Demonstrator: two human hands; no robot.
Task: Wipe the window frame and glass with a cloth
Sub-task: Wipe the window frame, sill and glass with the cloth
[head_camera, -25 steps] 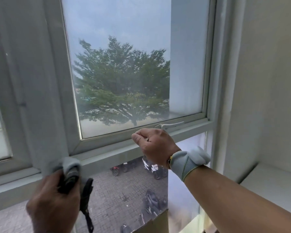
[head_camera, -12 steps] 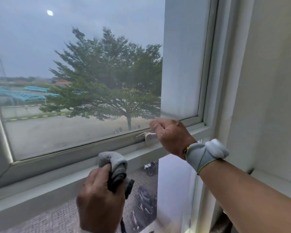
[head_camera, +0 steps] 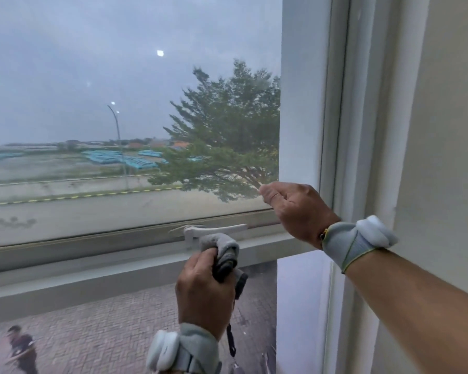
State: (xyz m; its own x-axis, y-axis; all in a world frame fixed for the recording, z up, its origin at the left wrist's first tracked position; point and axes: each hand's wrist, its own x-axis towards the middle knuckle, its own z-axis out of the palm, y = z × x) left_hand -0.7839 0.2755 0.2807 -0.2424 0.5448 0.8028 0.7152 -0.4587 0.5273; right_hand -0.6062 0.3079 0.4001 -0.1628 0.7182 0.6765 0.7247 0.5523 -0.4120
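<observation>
The window glass fills the upper left, bounded by a white frame rail below and a white upright on the right. A white latch handle lies flat along the rail. My left hand grips a bunched grey cloth together with a dark strapped object, and the cloth's top touches the rail just under the handle. My right hand hovers with curled fingers before the glass's lower right corner, above the handle's tip, holding nothing I can see.
A cream wall stands close on the right. Below the rail a lower pane shows brick paving and a person far below. Both wrists wear grey bands with white pods.
My right hand has come off the latch handle and risen to the glass corner. My left hand has carried the cloth rightward along the rail to just under the handle.
</observation>
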